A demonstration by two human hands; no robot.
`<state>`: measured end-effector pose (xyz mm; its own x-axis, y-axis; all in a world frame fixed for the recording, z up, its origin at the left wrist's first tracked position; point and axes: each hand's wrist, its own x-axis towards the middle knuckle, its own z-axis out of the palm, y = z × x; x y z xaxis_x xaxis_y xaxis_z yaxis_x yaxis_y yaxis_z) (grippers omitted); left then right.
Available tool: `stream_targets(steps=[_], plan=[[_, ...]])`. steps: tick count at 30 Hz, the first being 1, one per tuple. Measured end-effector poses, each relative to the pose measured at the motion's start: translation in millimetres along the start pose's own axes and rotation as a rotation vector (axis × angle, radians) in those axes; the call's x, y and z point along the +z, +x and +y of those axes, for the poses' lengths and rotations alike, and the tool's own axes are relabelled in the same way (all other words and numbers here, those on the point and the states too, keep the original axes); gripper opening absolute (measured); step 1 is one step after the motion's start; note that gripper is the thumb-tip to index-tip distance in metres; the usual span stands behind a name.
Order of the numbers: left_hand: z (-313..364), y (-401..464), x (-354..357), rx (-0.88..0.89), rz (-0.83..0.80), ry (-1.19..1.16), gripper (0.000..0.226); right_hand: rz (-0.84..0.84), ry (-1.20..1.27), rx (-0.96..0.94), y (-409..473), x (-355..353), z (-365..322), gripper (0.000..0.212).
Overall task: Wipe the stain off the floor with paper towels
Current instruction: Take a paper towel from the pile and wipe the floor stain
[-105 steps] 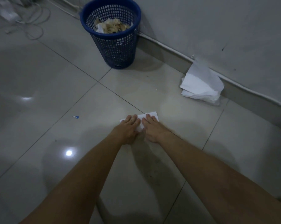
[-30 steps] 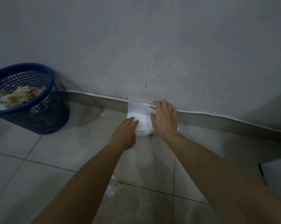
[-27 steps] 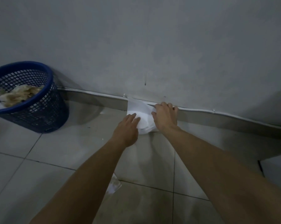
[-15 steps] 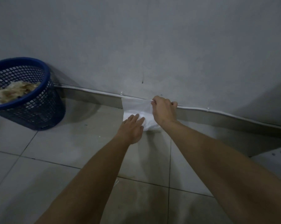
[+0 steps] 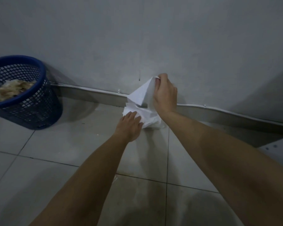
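Note:
A pack of white paper towels lies on the tiled floor against the skirting board. My left hand presses flat on its near side, fingers apart. My right hand is raised above the pack, pinching the top corner of a single white sheet that stretches up out of it in a triangle. A dull, smeared patch shows on the floor tiles near me, between my forearms. A small bit of white paper peeks out beside my left forearm.
A blue mesh wastebasket with crumpled, brown-stained paper in it stands at the left by the wall. A grey wall and a skirting board with a white cable run across the back. A pale flat object sits at the right edge.
My right hand has closed on a sheet's edge and lifted it up from the pack. My left hand has stayed pressed on the pack. Before that, both hands left the towel on the floor.

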<state>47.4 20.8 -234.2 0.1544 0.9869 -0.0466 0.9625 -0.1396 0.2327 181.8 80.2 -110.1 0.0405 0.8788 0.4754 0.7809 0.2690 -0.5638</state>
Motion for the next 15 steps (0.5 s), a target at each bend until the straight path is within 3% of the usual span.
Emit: stream_targets(steps=[5,8,11,13,15], plan=[[-0.9,-2.7,-13.3,-0.097,0.184,-0.228,0.045,-0.034,0.182,0.044,4.6,-10.7,-18.2,0.023],[3.1,-6.9,-36.5,-0.255,0.261,-0.593,0.072,-0.114,0.257,0.021,4.3,-20.9,-28.3,0.022],[11.2,-7.6,-63.9,-0.262,0.287,-0.817,0.1,-0.247,0.252,0.012,-2.5,-27.1,-35.2,0.021],[19.3,-8.9,-81.7,-0.223,0.319,-0.848,0.093,-0.309,0.252,0.018,-6.5,-34.8,-38.5,0.022],[26.5,-10.8,-94.1,-0.179,0.339,-0.781,0.059,-0.334,0.287,0.015,-8.5,-44.0,-38.4,0.021]])
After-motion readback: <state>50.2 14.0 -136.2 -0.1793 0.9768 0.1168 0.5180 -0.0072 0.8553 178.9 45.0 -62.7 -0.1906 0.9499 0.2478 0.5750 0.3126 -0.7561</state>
